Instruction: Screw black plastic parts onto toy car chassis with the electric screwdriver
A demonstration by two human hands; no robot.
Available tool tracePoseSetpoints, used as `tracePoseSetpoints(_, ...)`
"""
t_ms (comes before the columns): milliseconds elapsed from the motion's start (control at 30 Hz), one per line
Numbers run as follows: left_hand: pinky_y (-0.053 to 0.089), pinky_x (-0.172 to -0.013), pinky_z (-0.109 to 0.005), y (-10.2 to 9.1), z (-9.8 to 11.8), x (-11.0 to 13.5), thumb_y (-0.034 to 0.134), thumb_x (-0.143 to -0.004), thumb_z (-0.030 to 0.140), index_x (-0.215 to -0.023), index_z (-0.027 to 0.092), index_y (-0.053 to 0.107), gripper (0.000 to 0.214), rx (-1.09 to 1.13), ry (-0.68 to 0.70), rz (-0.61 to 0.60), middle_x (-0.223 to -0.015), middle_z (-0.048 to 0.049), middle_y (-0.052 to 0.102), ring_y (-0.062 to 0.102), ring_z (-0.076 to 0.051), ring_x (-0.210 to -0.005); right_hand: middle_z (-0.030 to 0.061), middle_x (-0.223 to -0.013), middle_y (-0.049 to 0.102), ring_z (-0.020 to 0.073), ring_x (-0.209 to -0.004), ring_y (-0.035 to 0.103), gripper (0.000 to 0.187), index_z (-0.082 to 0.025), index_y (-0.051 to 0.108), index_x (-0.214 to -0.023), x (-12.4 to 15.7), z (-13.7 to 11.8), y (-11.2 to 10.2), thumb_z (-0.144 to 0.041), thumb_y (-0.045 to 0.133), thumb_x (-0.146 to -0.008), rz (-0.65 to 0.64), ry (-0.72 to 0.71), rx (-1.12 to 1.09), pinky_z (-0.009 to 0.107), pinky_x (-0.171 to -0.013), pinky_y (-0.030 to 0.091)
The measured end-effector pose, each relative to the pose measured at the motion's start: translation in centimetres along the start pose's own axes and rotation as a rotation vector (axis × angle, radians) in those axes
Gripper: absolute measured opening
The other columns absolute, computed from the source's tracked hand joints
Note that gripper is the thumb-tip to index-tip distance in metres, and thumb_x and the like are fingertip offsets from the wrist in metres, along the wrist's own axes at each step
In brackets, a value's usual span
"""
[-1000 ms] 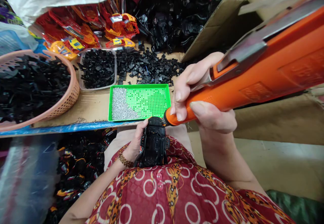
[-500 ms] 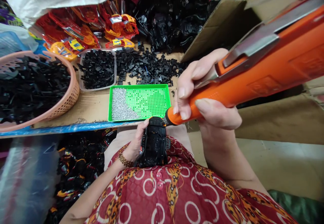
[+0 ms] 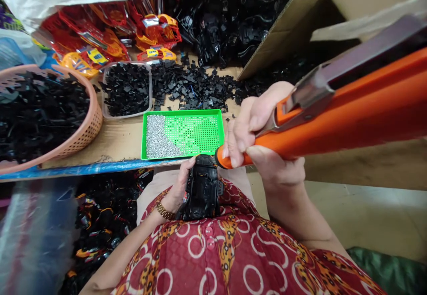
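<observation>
In my left hand (image 3: 178,188) is a black toy car (image 3: 203,190), held upside down against my lap with its underside facing me. My thumb presses on its left edge; the other fingers are hidden beneath it. My right hand (image 3: 258,130) is wrapped round an orange electric screwdriver (image 3: 320,117), its lever pointing up. The tool's tip end is at the top right corner of the car; whether the bit touches a screw is hidden. Just beyond the car lies a green perforated tray (image 3: 183,156) with small silver screws (image 3: 158,139) heaped on its left side.
A pink basket (image 3: 95,117) and a clear plastic box (image 3: 151,86) hold small black parts. More black parts (image 3: 196,86) lie loose on the cardboard. Red and orange car bodies (image 3: 110,37) are piled behind. A cardboard box flap (image 3: 270,33) stands at right. Below left are piled toy cars (image 3: 103,224).
The screwdriver has tilted lower, and my right hand has shifted slightly left and down with it. My left hand and the toy car stay nearly where they were.
</observation>
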State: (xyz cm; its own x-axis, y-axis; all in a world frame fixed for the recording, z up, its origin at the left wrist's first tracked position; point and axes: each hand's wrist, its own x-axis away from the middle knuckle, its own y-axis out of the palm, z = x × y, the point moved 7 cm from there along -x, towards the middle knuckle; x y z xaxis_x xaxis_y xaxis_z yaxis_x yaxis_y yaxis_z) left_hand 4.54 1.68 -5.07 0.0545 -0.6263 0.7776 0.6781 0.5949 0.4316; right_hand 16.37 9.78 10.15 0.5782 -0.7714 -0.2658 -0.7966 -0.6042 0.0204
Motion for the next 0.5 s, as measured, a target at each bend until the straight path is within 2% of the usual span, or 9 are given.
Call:
tracePoseSetpoints(67,0.064,-0.086,-0.025,-0.1,-0.3,-0.1,0.069,-0.088,0.024,-0.076,0.022,0.074,0.013,-0.005,-0.013,-0.038,-0.084,-0.0018,0.08,0.077,-0.024,-0.111,-0.0022,-0.075,0.065,0.0203,-0.072,0.073,0.034,-0.03,0.062,-0.094,-0.6,0.0,-0.5,-0.049,0.084,-0.078,0.01,0.012,0.002,0.03,-0.061,0.064)
tracePoseSetpoints(133,0.065,-0.082,-0.027,-0.3,-0.7,-0.2,0.067,-0.091,0.027,-0.079,0.023,0.075,0.015,-0.012,-0.036,-0.064,-0.082,-0.002,0.079,0.078,-0.025,-0.106,-0.0031,-0.074,0.065,0.0191,-0.068,0.072,0.036,-0.03,0.061,-0.092,-1.3,-0.1,-1.2,-0.048,0.086,-0.075,0.039,0.013,0.002,0.028,-0.057,0.062)
tracePoseSetpoints(267,0.066,-0.08,-0.028,-0.2,-0.7,0.0,0.065,-0.094,0.03,-0.081,0.025,0.076,0.017,-0.017,-0.037,-0.089,-0.081,-0.0012,0.079,0.078,-0.025,-0.105,-0.0065,-0.072,0.062,0.0133,-0.052,0.063,0.032,-0.031,0.057,-0.088,-1.5,-1.2,-2.1,-0.048,0.082,-0.081,0.176,-0.107,-0.039,0.027,-0.052,0.059)
tracePoseSetpoints(333,0.066,-0.081,-0.029,0.1,-0.5,0.0,0.062,-0.096,0.031,-0.084,0.024,0.077,0.021,-0.018,-0.036,-0.113,-0.083,-0.0025,0.079,0.078,-0.025,-0.104,-0.0065,-0.07,0.061,0.0134,-0.05,0.061,0.034,-0.03,0.054,-0.085,-1.3,-1.7,-2.1,-0.049,0.082,-0.082,0.226,-0.15,-0.027,0.028,-0.051,0.058)
tracePoseSetpoints(500,0.067,-0.079,-0.03,-0.2,-0.5,-0.6,0.062,-0.095,0.029,-0.091,0.021,0.077,0.018,0.0,-0.01,-0.115,-0.083,-0.0022,0.079,0.078,-0.025,-0.1,-0.0051,-0.068,0.059,0.0163,-0.051,0.062,0.035,-0.029,0.053,-0.085,-1.3,-1.8,-1.4,-0.046,0.084,-0.081,0.232,-0.117,-0.034,0.032,-0.054,0.06)
